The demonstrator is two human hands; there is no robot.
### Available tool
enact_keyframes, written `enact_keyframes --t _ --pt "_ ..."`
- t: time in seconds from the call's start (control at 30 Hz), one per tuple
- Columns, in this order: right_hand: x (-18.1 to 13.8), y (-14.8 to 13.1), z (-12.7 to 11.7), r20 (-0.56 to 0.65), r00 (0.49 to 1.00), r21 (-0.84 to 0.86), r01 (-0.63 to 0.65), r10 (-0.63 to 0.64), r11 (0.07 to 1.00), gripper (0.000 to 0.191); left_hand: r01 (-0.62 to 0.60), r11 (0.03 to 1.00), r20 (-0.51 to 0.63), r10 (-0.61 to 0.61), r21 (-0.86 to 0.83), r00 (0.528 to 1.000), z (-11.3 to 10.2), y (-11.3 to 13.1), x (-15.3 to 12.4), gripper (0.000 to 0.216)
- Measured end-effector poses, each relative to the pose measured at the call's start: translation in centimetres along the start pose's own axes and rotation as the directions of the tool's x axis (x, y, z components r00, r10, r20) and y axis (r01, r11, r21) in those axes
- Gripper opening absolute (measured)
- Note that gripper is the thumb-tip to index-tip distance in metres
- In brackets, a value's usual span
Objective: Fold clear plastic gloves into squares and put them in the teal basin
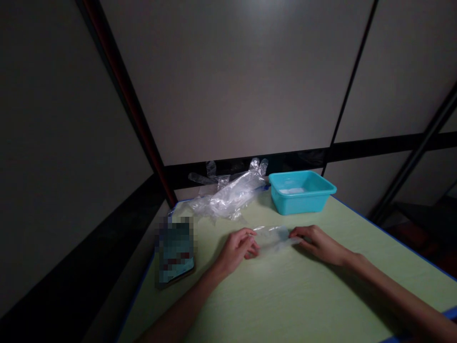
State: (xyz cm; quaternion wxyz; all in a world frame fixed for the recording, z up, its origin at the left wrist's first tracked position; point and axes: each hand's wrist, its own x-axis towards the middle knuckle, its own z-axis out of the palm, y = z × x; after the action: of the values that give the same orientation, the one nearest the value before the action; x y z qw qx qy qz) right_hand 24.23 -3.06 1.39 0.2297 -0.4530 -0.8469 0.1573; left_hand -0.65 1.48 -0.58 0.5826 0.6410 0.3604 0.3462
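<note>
A thin clear plastic film (272, 237) stretches between my two hands, just above or on the table; its exact kind does not show. My left hand (240, 247) has its fingers curled at the film's left edge, with thumb and fingertips closed on it. At the right edge my right hand (316, 242) pinches the film between thumb and fingers. Behind my hands lies a crumpled heap of clear disposable plastic gloves (232, 195), several glove fingers sticking up at its back.
A turquoise plastic basin (302, 202) with something whitish inside stands at the back right of the pale green table (271, 300). On the left rests a blurred-out flat object, perhaps a phone (175, 250). Large panels (243, 85) rise directly behind the table.
</note>
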Motion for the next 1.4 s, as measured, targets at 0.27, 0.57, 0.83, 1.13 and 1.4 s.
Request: enact_keyframes --t 0.27,0.57,0.83,1.13,1.4 --pt "2.4 1.2 1.8 -0.105 0.965 0.168 -0.221 0.240 0.961 0.012 -0.068 0.995 -0.215 0.083 0.076 0.973 -0.1 -0.3 0.5 0.021" --pt "2.8 1.3 3.2 -0.215 0.915 0.079 -0.331 0.341 0.940 0.033 -0.037 0.997 -0.273 0.054 0.067 0.960 -0.2 -1.4 1.3 0.038" --pt "2.3 2.2 3.2 -0.210 0.934 0.138 -0.264 0.289 0.955 0.053 -0.053 0.981 -0.226 0.095 0.188 0.970 -0.2 -1.3 1.0 0.050" --pt "2.2 1.6 2.5 -0.105 0.960 0.381 -0.201 0.258 0.903 0.045 -0.074 0.906 -0.284 0.207 0.416 0.936 -1.7 -1.0 1.4 0.034" --pt "0.2 0.5 1.9 -0.151 0.988 0.285 0.000 0.045 0.959 0.009 -0.220 0.529 -0.225 0.650 0.820 0.725 -1.5 0.7 0.4 0.028"
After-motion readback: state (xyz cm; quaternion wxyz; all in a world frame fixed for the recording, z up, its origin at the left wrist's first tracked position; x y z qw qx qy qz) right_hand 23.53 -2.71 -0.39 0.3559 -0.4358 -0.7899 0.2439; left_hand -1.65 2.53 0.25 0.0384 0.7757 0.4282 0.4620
